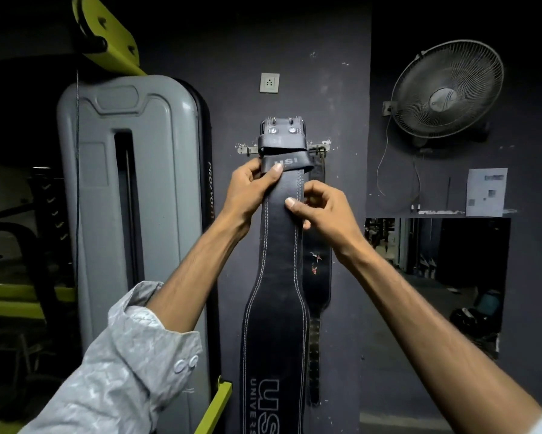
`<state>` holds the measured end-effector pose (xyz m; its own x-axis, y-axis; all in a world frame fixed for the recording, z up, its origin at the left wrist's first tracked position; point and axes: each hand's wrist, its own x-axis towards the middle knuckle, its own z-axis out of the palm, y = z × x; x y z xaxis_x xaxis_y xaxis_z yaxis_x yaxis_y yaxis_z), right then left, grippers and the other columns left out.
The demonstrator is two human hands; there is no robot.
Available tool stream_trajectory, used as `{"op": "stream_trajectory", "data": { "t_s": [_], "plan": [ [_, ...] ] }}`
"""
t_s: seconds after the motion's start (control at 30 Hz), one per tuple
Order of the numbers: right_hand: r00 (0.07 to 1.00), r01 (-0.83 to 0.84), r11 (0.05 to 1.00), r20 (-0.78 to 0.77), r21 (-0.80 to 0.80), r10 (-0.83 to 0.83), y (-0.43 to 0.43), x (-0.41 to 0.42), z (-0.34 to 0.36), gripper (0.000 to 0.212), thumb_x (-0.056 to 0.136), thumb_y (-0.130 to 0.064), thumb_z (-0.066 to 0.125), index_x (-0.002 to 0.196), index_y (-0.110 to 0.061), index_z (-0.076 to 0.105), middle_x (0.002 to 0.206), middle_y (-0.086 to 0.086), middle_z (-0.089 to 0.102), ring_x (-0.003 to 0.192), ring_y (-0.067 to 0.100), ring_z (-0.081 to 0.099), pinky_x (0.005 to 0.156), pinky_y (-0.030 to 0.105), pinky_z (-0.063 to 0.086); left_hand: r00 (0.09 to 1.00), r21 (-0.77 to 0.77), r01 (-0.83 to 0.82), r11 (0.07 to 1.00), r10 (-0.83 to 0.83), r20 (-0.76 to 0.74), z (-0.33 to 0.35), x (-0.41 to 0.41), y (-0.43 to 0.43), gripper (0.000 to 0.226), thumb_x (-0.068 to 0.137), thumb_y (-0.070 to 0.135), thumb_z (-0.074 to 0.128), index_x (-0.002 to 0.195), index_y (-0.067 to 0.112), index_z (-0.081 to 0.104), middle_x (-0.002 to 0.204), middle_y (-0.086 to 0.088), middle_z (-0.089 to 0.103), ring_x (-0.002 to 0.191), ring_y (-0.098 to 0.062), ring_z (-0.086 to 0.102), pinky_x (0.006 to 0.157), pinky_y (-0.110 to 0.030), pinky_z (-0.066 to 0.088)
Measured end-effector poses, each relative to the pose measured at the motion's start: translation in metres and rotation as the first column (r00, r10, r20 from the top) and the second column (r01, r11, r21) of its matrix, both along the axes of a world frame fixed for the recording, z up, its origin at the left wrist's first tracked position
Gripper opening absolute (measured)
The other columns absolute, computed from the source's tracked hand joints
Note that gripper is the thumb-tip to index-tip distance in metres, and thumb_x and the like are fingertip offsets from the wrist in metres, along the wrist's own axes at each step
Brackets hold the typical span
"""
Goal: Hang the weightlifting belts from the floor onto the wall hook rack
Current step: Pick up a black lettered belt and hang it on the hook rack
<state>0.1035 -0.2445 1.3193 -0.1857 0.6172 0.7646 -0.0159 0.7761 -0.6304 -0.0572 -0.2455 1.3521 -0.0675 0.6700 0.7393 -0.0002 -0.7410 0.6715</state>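
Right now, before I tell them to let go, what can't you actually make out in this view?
All from the head view:
- Whether the front belt is caught on a hook: its buckle end covers the middle of the hook rack.
- The front belt's lower end: cut off by the bottom edge.
- Rear belt: largely hidden behind the front belt.
- Paper notice on the wall: print blurred.

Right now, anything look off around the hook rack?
On the front belt, the upper loop sits slanted and twisted, not flat, at the rack. Wall paint is chipped around the rack's ends. The belt behind hangs straight.
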Motion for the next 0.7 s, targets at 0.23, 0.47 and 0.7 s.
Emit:
{"op": "stream_trajectory", "data": {
  "t_s": [0.23, 0.47, 0.7],
  "plan": [
    [0.996, 0.049, 0.977, -0.069, -0.210, -0.064, 0.002, 0.013, 0.035, 0.046, 0.094, -0.061, 0.056, 0.079, -0.019, 0.065, 0.060, -0.008, 0.060, 0.049, 0.008, 0.051, 0.048, 0.023, 0.041, 0.993, -0.007, 0.011, 1.000, -0.012, -0.116, -0.028, 0.004, 0.010, 0.034, 0.096, 0.013, 0.066, 0.129, 0.008, 0.063, 0.125, -0.011, 0.071, 0.113, -0.020, 0.068, 0.100, -0.041, 0.055],
    [0.914, 0.404, 0.912, -0.017, -0.069, -0.406, 0.047, 0.024, 0.038, 0.075, 0.080, -0.083, 0.053, 0.047, -0.016, 0.042, 0.046, 0.005, 0.048, 0.048, 0.018, 0.052, 0.059, 0.033, 0.045, 0.965, 0.009, -0.036, 0.999, 0.037, -0.259, -0.038, 0.014, 0.021, 0.039, 0.096, 0.006, 0.065, 0.134, 0.007, 0.058, 0.122, -0.008, 0.070, 0.095, -0.005, 0.068, 0.072, -0.014, 0.052],
    [0.979, 0.129, 0.988, -0.150, -0.082, -0.140, 0.097, 0.034, 0.019, 0.037, 0.096, -0.031, 0.066, 0.074, -0.002, 0.070, 0.073, 0.012, 0.059, 0.073, 0.019, 0.051, 0.065, 0.033, 0.038, 0.888, -0.072, -0.148, 0.986, 0.101, -0.449, -0.053, 0.020, 0.053, 0.043, 0.094, 0.011, 0.067, 0.135, 0.016, 0.055, 0.123, -0.002, 0.069, 0.094, -0.014, 0.068, 0.059, -0.018, 0.052]
  ]
}}
